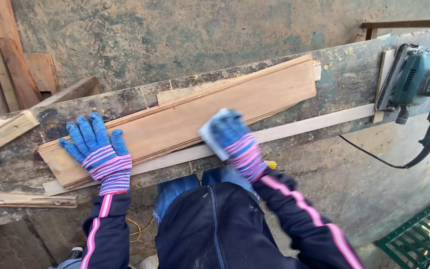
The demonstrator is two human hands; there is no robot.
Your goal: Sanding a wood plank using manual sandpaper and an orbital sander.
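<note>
Two gloved hands work on a long wooden board [185, 117] lying along a worn, stained workbench [344, 74]. The right hand [235, 139], blurred, grips a pale sanding pad [210, 130] against the board's near edge. The left hand [98, 149] lies flat on the board's left end, fingers spread open. A thin pale strip [314, 123] lies just near of the board. At the far right rests a green power sander [414, 79] with its black cord [374, 155].

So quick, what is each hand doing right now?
Left hand: open, blue knitted glove pressed flat on the long reddish wooden board.
Right hand: closed on a pale sheet of sandpaper, against the same board.
</note>
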